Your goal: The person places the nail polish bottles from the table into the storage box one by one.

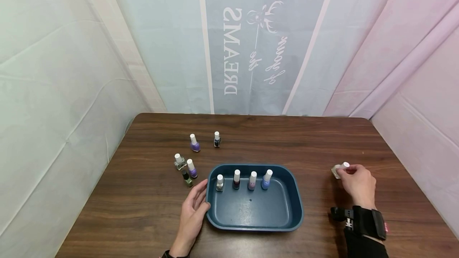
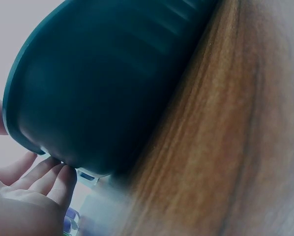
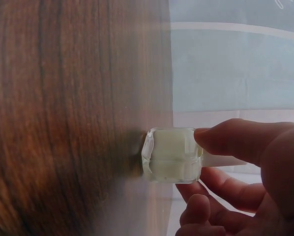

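Observation:
At the table's right side, my right hand [image 1: 359, 186] pinches a white-capped nail polish bottle [image 1: 336, 171] between thumb and fingers. In the right wrist view this bottle [image 3: 172, 155] is clear glass with pale, yellowish-white contents, its base close to the tabletop; whether it touches is unclear. My left hand [image 1: 191, 214] holds the left end of a dark blue tray [image 1: 299, 206], thumb at the rim and fingers against the outer wall. Inside, near the back wall, a row of nail polish bottles stands: glittery clear [image 1: 220, 184], dark [image 1: 236, 180], pink [image 1: 252, 182] and blue [image 1: 267, 180].
Left of the tray are more bottles: clear [image 1: 180, 163], purple [image 1: 192, 169] and green [image 1: 187, 179], close together. Farther back stand another purple bottle [image 1: 195, 144] and a black one [image 1: 217, 140]. A printed curtain [image 1: 179, 51] hangs behind the wooden table [image 1: 143, 210].

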Action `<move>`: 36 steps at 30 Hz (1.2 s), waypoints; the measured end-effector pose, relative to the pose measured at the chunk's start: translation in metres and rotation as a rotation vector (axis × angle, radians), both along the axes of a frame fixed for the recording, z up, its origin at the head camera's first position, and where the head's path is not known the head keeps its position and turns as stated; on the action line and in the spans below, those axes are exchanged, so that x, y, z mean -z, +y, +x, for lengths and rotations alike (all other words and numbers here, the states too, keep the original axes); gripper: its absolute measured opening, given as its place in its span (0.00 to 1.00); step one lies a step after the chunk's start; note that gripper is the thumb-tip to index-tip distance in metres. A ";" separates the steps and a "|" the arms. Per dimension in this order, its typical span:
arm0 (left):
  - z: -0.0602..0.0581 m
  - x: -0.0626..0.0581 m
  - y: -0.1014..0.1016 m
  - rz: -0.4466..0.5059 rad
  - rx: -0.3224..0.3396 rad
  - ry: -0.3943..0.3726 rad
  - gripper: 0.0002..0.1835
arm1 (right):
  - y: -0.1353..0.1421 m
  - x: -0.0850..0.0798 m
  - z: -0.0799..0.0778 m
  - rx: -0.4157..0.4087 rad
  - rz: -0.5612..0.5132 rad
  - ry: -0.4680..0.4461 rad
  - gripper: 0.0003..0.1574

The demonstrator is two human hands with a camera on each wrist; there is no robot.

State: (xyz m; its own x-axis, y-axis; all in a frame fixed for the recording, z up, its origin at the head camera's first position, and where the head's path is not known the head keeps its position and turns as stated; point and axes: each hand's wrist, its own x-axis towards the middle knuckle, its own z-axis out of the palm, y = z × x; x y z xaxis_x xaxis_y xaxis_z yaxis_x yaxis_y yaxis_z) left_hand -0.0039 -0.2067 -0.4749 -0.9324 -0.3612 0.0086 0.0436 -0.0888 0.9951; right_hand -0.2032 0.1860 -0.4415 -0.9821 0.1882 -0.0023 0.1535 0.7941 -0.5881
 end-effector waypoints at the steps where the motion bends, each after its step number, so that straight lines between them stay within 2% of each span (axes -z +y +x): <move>1: 0.000 0.000 0.000 0.002 0.000 0.002 0.33 | 0.000 0.000 0.000 0.000 0.000 -0.001 0.30; 13: 0.000 0.002 0.001 -0.022 -0.011 0.008 0.33 | -0.001 0.002 0.000 0.012 -0.010 0.000 0.29; 36: 0.000 0.002 0.001 -0.008 -0.002 0.007 0.33 | -0.002 0.001 0.001 0.007 -0.005 0.008 0.28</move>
